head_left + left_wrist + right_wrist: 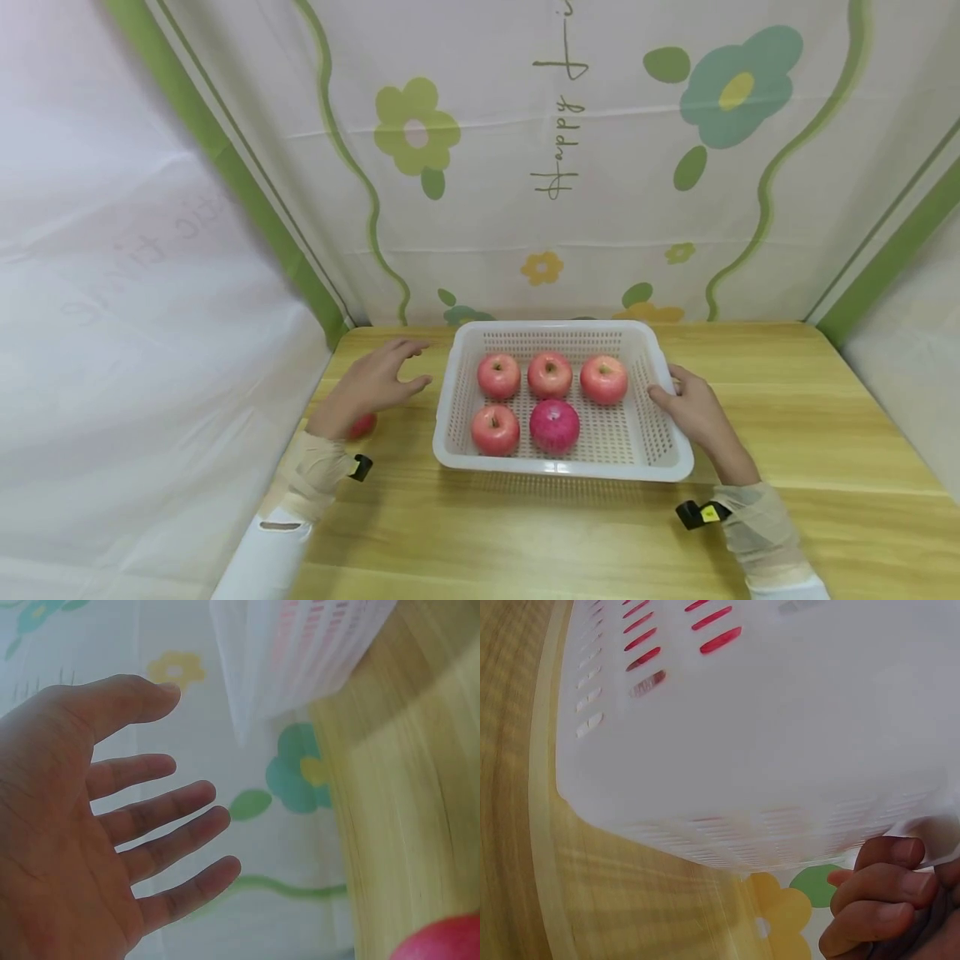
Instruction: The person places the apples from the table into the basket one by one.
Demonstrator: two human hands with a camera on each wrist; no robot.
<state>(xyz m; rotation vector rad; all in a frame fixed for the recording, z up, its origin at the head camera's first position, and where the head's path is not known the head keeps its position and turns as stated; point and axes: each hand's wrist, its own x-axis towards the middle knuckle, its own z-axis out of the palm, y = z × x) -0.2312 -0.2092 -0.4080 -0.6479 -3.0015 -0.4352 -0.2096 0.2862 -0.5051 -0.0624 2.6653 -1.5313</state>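
Note:
A white plastic basket (557,468) holds several pink-red apples (550,374) and one round magenta thing (554,426) that looks like a red onion. At the basket's right side my right hand (693,407) grips the rim, thumb on top and the other fingers (885,889) curled under it. The right wrist view looks up at the slotted base, with red showing through. My left hand (381,377) hovers left of the basket, apart from it, its fingers spread and holding nothing. Partly hidden by the left wrist, a red fruit (363,427) lies on the table.
The wooden table (555,542) runs back to a white cloth (480,208) printed with flowers, which hangs behind the basket. White cloth (150,333) also hangs close on the left. Both wrists wear small black cameras (361,467) bound with wrapping.

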